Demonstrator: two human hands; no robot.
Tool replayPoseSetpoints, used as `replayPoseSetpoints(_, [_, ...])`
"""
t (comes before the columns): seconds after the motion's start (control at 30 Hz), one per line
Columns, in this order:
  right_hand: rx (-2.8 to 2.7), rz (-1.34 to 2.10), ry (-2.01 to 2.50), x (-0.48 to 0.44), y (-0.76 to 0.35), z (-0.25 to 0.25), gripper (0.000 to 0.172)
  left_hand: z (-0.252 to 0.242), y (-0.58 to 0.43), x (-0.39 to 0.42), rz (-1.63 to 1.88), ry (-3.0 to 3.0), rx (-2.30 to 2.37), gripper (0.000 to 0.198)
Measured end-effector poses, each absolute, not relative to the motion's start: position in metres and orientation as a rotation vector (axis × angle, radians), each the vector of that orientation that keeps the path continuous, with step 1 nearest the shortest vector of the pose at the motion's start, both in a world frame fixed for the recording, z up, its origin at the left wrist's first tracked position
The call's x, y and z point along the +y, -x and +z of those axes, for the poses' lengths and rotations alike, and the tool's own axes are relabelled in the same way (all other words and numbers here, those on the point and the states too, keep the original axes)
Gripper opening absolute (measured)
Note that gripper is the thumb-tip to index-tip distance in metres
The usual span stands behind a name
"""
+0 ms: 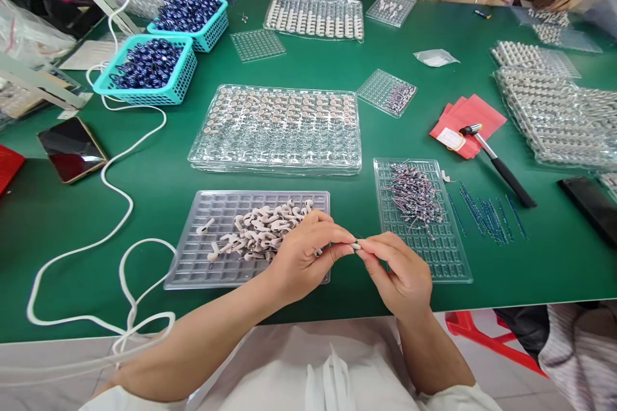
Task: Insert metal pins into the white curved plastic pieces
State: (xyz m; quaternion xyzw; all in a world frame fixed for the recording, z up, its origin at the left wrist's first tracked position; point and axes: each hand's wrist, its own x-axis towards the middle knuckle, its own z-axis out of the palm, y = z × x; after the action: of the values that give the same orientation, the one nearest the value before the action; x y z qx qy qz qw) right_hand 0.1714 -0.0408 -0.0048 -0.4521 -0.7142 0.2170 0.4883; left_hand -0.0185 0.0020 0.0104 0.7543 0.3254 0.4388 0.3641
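Note:
My left hand [311, 250] and my right hand [400, 266] meet at the front of the table. Their thumbs and fingertips pinch a small whitish earbud part [355, 245] from both sides; most of it is covered by the fingers. Beneath and left of my left hand lies a grey gridded tray [193, 263] with a heap of white earbud shells [260, 231]. Beside my right hand is a clear gridded tray [450, 257], bearing a tangled pile of tiny wired parts [415, 196]. Behind both, a clear blister tray [274, 157] holds rows of earbud shells.
Blue baskets [180, 80] of shiny dark-blue pieces, a phone [72, 149] and a looping white cable [130, 199] lie left. Right are red bags [470, 119], a hammer [504, 170], blue strips [486, 215] and stacked trays [544, 119]. Two people work across the table.

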Motion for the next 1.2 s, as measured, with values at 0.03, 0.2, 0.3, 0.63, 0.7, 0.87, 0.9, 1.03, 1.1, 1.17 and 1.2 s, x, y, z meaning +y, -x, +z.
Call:
replayPoseSetpoints(0.03, [-1.743,0.518,1.097,-0.0408,-0.1713,-0.0049,0.038,0.0108,0.0186,0.0017,1.125,-1.934,0.843,0.014])
replayPoseSetpoints(0.2, [-1.754,0.452,1.07,-0.0412,-0.1703,-0.0035,0.041,0.0124,0.019,0.0001,1.093,-1.893,0.872,0.013])
replayPoseSetpoints(0.3, [-1.746,0.426,1.063,-0.041,-0.1694,-0.0021,0.041,0.0133,0.0189,-0.0008,1.081,-1.867,0.879,0.012])
replayPoseSetpoints(0.63, [-1.834,0.383,1.058,-0.0403,-0.1711,-0.005,0.044,0.0128,0.0207,0.0001,1.019,-1.859,0.908,0.012])
replayPoseSetpoints(0.7, [-1.798,0.455,1.111,-0.0407,-0.1703,-0.0033,0.036,0.014,0.0213,-0.0005,0.997,-1.803,0.92,0.012])
replayPoseSetpoints(0.87, [-1.595,0.633,1.33,-0.0423,-0.1687,0.0026,0.013,0.0185,0.022,-0.0023,0.897,-1.686,0.952,0.027])
replayPoseSetpoints(0.9, [-1.57,0.642,1.351,-0.0426,-0.1687,0.0032,0.011,0.0192,0.0219,-0.0025,0.885,-1.69,0.962,0.029])
replayPoseSetpoints(1.03, [-1.542,0.644,1.404,-0.0432,-0.169,0.0022,0.007,0.0188,0.0203,-0.0028,0.952,-1.829,1.005,0.023])
replayPoseSetpoints(1.1, [-1.555,0.638,1.422,-0.0433,-0.1688,0.0011,0.006,0.0165,0.0192,-0.0029,1.035,-1.923,1.011,0.016])
replayPoseSetpoints(1.17, [-1.571,0.631,1.418,-0.043,-0.1683,0.0004,0.007,0.0141,0.0182,-0.0028,1.115,-1.981,1.013,0.01])
replayPoseSetpoints(1.2, [-1.576,0.63,1.411,-0.0428,-0.168,0.0003,0.007,0.0132,0.0179,-0.0028,1.138,-1.999,1.016,0.008])
